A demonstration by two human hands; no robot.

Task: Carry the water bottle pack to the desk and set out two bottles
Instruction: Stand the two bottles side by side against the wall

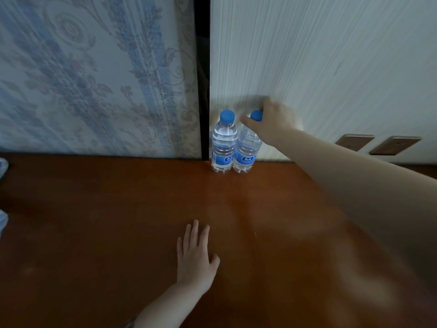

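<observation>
Your right hand point(272, 124) grip pinches the clear, blue-capped plastic bottle point(246, 147); release straight up, sparing its twin point(223, 143) beside the grip.

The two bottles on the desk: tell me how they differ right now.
The left bottle stands free with its blue cap fully showing; the right bottle has the right hand over its cap. The left bottle is nearer the dark gap in the wall. Both are upright, clear, blue-labelled, side by side on the desk.

2 bottles point(234, 143) side by side at desk point(118, 221) rear, touching, w/ wall point(307, 55) behind.
</observation>
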